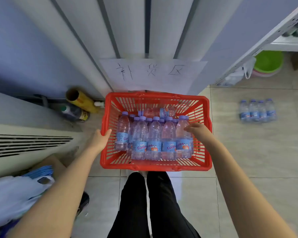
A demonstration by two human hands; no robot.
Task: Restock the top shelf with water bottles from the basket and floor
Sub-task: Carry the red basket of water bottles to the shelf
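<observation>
Red basket (203, 107) on floor, full of upright water bottles (153, 136). Left hand (99, 139) curled over basket's left rim; right hand (197, 130) touching rightmost bottle, grip unclear. Four more bottles (258, 110) on floor, well apart.
</observation>
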